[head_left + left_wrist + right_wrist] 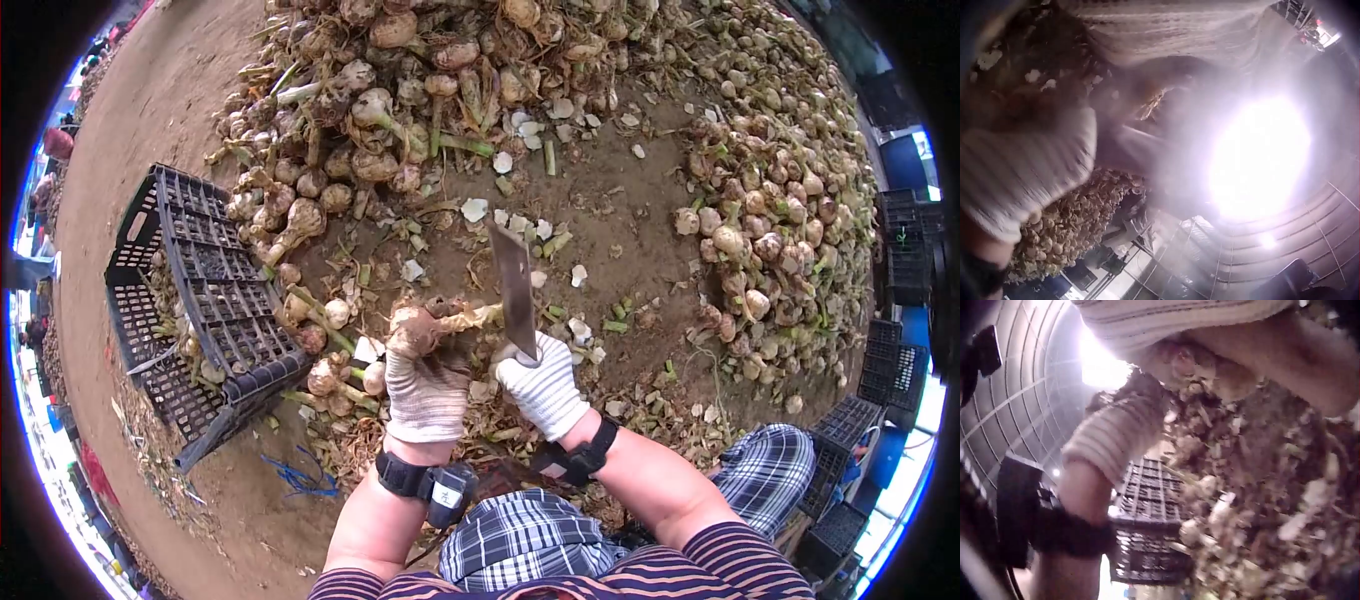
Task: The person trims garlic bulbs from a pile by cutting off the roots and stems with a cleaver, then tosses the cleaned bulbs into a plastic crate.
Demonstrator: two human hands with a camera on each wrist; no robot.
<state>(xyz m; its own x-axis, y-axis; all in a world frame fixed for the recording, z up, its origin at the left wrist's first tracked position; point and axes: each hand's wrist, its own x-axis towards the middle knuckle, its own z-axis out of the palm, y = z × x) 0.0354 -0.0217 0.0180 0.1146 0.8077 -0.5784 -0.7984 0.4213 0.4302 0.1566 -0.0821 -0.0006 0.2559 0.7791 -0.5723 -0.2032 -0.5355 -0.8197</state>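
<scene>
My left hand (425, 400), in a white knit glove, grips a garlic bulb (412, 330) with its stem (472, 318) pointing right. My gloved right hand (545, 385) holds a knife by its handle, which the fingers hide. The broad, dark blade (516, 290) points away from me, just right of the stem's end. In the left wrist view, the right glove (1029, 169) shows at left, and glare washes out much of the picture. The right wrist view has the left glove (1116, 437) in front of a bright light.
A big heap of stemmed garlic (375, 110) lies ahead, and another pile of bulbs (770, 220) at right. A black plastic crate (235, 290) stands tilted at left. Cut stems and white peel (475, 210) litter the dirt floor. Blue string (300, 475) lies near the crate.
</scene>
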